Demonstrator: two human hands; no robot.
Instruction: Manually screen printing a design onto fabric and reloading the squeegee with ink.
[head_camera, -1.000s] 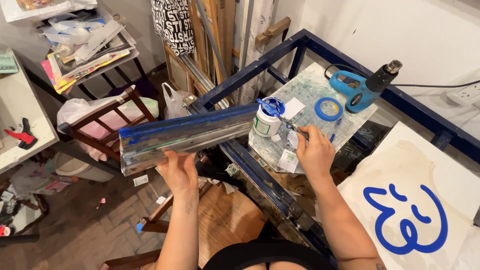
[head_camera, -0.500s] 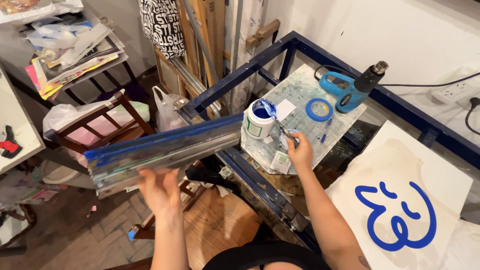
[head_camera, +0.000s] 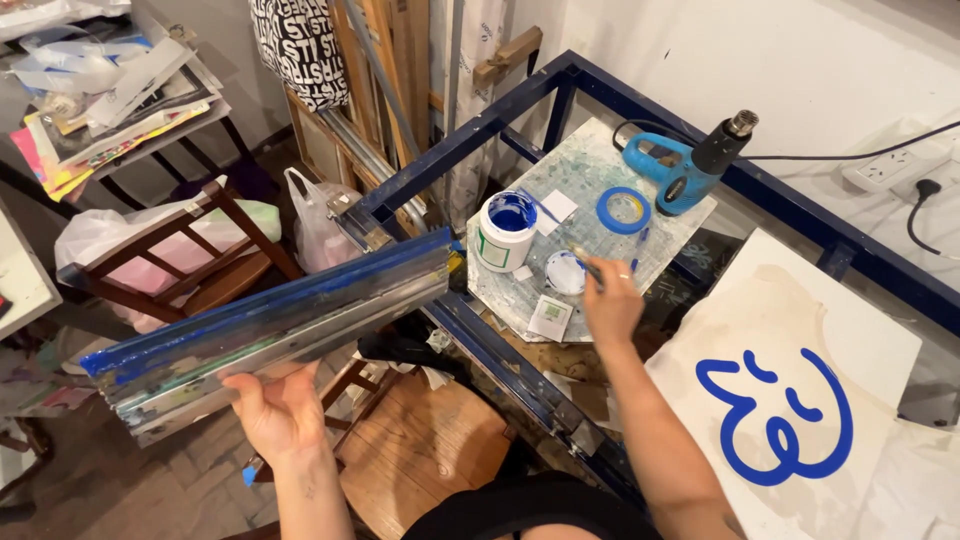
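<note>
**Long squeegee in your left hand, small tool in your right**

Your left hand (head_camera: 280, 410) holds the long squeegee (head_camera: 270, 325) from below, palm up, fingers curled around its lower edge. It juts out over the floor, left of the blue metal frame (head_camera: 460, 140), its far end nearly touching the open ink tub (head_camera: 508, 232). It looks stiff and fairly heavy, with a metal body and a rubber edge coated in blue ink. You grip it left of its middle, so the longer right end will likely want to dip; a hold nearer the centre would probably steady it. The wet blue edge looks slippery and will smear, so keep your fingers on the bare metal.

Your right hand (head_camera: 612, 305) is closed on a thin tool (head_camera: 585, 262), perhaps a spatula or brush; its tip reaches toward the round lid (head_camera: 566, 272) lying just beside the tub. The tool seems light and easy to pinch. The tub itself looks open and full, so it could spill if bumped.

Further back lie a roll of blue tape (head_camera: 624, 210) and a blue heat gun (head_camera: 685, 170). To your right is a cloth with a blue printed design (head_camera: 780, 420).
</note>
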